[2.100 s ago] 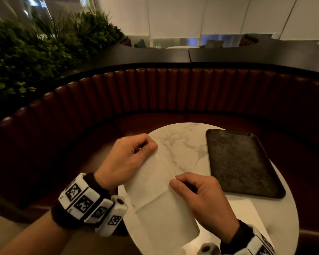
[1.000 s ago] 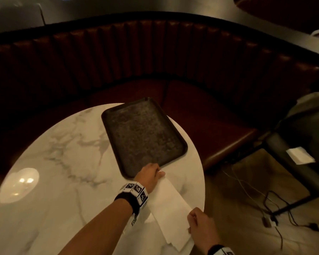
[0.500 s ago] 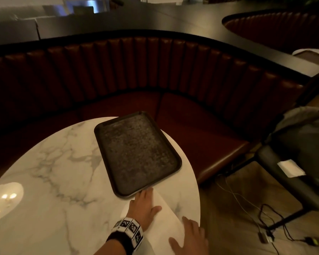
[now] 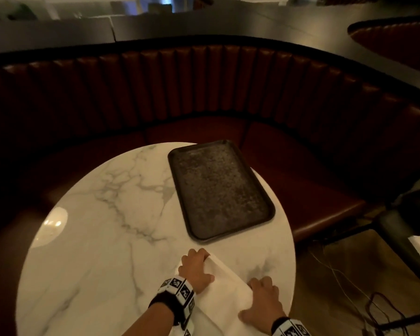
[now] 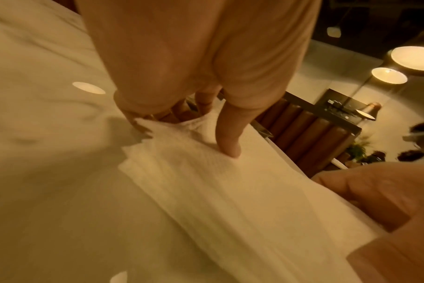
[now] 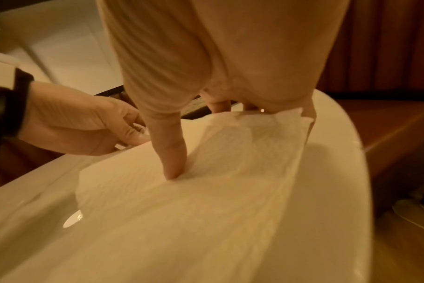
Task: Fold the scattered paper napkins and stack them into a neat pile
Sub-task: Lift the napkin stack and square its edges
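Item: 1 white paper napkin (image 4: 224, 284), lying flat on the marble table (image 4: 102, 238) at its near right rim. Right hand (image 4: 262, 304): fingers curled over the napkin's right edge, thumb pressing its top. Left hand (image 4: 195, 267): fingers pinching the far corner, thumb flat on the sheet. Just past the left fingertips, apart from them: 1 dark tray (image 4: 218, 190), its far corner overhanging the table edge. Bare marble lies left of both hands. Beyond: curved brown booth seat (image 4: 204, 88).
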Tool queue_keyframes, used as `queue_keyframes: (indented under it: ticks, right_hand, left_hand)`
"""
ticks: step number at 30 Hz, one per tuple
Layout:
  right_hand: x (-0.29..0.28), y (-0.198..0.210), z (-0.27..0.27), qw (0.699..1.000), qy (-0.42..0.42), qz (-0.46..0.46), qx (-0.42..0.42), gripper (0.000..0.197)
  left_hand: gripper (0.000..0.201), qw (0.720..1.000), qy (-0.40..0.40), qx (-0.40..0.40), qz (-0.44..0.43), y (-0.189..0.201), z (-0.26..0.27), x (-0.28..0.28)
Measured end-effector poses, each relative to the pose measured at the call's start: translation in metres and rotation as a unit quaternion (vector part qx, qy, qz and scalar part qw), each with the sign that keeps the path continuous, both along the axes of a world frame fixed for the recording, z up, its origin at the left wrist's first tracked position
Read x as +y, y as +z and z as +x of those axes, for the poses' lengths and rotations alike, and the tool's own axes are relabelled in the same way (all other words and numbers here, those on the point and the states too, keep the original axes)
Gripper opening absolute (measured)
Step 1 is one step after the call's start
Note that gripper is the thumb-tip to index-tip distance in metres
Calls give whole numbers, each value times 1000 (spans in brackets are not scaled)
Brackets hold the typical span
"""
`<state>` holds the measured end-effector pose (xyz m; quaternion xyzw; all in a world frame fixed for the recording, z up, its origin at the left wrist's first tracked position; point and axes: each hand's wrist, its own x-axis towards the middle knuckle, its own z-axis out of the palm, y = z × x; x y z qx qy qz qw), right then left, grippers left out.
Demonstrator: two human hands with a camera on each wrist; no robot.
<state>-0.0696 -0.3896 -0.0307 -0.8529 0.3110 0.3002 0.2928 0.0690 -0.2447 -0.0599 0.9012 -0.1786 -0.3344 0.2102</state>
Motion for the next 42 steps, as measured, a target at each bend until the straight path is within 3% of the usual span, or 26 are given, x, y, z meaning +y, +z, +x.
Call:
queue_keyframes:
  ticks: [5, 9, 12, 17, 19, 22, 24, 26, 29, 32, 35, 39, 42]
  right_hand:
    - [37, -3, 23, 993, 120, -7, -8, 63]
    - [77, 3, 47, 975, 219, 5, -33, 50]
    - [107, 12, 60, 952, 294, 4, -82, 56]
    - [143, 36, 74, 888, 413, -21, -202, 54]
    - [152, 50, 76, 862, 440, -39, -249, 49]
    - [152, 68, 73, 830, 451, -51, -324, 46]
    - [144, 73, 68, 823, 440, -55, -356, 48]
    - [133, 76, 60, 835, 426, -54, -345, 51]
    - [111, 63, 46, 893, 353, -12, -280, 50]
    - [103, 44, 35, 934, 203, 96, -279, 33]
    - [108, 38, 29, 929, 60, 180, -317, 30]
    - [112, 45, 20, 889, -21, 247, -384, 34]
    - [112, 20, 19, 891, -50, 256, -372, 56]
  left_hand:
    - [31, 993, 69, 27, -95, 2, -1, 76]
    - [28, 972, 148, 66, -172, 10, -13, 149]
    - [43, 944, 219, 79, -233, 18, -28, 194]
    - [105, 911, 255, 79, -314, 29, -43, 241]
    - [106, 894, 271, 65, -351, 34, -47, 247]
    - [82, 876, 295, -17, -382, 48, -50, 246]
    - [72, 859, 305, -35, -410, 54, -53, 241]
    - [68, 847, 307, -28, -434, 52, -58, 238]
    - [57, 842, 302, -15, -446, 41, -65, 235]
    - [34, 829, 325, 10, -455, 29, -69, 231]
    - [29, 822, 339, 4, -458, 25, -67, 230]
    - [38, 813, 331, -22, -478, 29, -63, 227]
    - [41, 840, 309, -15, -445, 18, -63, 224]
